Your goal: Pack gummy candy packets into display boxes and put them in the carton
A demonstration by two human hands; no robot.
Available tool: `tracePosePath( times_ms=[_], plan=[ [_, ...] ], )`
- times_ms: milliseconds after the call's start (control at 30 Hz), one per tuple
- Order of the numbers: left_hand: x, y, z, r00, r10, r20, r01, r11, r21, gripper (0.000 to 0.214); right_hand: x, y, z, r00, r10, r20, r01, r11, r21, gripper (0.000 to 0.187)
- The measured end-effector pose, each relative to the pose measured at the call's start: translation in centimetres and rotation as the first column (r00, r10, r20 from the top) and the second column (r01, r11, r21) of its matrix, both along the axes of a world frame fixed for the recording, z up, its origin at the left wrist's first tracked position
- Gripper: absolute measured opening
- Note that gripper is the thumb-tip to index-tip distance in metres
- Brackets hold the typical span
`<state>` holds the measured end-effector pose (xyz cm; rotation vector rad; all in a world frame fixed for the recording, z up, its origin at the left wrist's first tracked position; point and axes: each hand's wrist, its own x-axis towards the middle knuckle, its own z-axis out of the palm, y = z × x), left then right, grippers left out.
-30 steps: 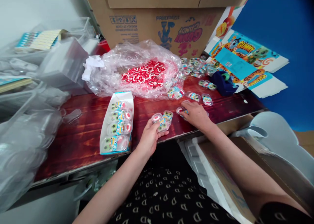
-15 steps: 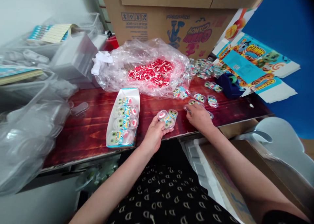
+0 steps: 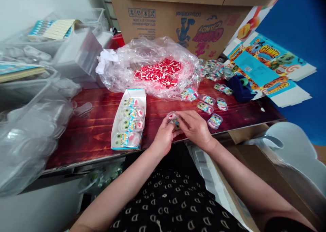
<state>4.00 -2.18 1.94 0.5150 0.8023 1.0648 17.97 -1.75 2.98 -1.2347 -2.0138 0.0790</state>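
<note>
My left hand point(image 3: 164, 136) is closed around a few clear plastic candy packs point(image 3: 173, 117) with red and green gummies inside, near the table's front edge. My right hand point(image 3: 195, 126) has its fingers closed against the same packs from the right and hides part of them. To the left stands an open white display box point(image 3: 116, 132) with a row of candy packs point(image 3: 130, 124) lying in it. Several loose candy packs lie right of my hands, the nearest being a pack point(image 3: 215, 121) by the table edge.
A clear plastic bag point(image 3: 122, 76) of red and white gummies point(image 3: 160, 72) lies behind. A large carton point(image 3: 163, 28) stands at the back. At right are a blue tape dispenser point(image 3: 240, 89) and a flattened printed box point(image 3: 259, 69). Bins of clear plastic shells point(image 3: 38, 133) fill the left.
My right hand has moved left from the loose packs to the packs in my left hand. The left hand stays nearly in place. The view has shifted slightly.
</note>
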Motion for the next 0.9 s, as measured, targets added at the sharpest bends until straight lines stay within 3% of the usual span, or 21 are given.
tracePosePath(
  times_ms=[100, 267, 467, 633, 800, 900],
  plan=[
    [-0.2, 0.0, 0.0, 0.999, 0.019, 0.030, -0.019, 1.000, 0.004, 0.032, -0.6, -0.5, -0.7, 0.991, 0.080, -0.107, -0.085, 0.995, -0.050, 0.026],
    [-0.5, -0.1, 0.4, 0.997, 0.013, 0.076, -0.016, 0.999, 0.035, 0.037, 0.1, -0.3, -0.7, 0.943, -0.010, -0.334, -0.038, 0.990, -0.138, 0.024],
    [-0.4, -0.2, 1.0, 0.993, -0.046, 0.110, 0.038, 0.997, 0.069, 0.039, -0.1, -0.5, 0.2, 0.942, 0.015, -0.334, -0.077, 0.982, -0.174, 0.026],
    [-0.7, -0.2, 1.0, 0.997, -0.023, 0.078, 0.018, 0.998, 0.061, 0.034, 0.3, -0.4, 0.5, 0.885, 0.058, -0.462, -0.191, 0.950, -0.248, 0.021],
    [-0.8, -0.5, 1.2, 0.995, -0.082, 0.048, 0.079, 0.994, 0.074, 0.031, 0.4, -0.1, 0.0, 0.790, -0.093, -0.605, -0.197, 0.897, -0.396, 0.020],
    [-0.6, -0.8, 1.4, 0.995, -0.098, 0.020, 0.096, 0.990, 0.101, 0.041, -0.1, -0.5, -0.3, 0.785, -0.156, -0.600, -0.148, 0.893, -0.426, 0.022]
  ],
)
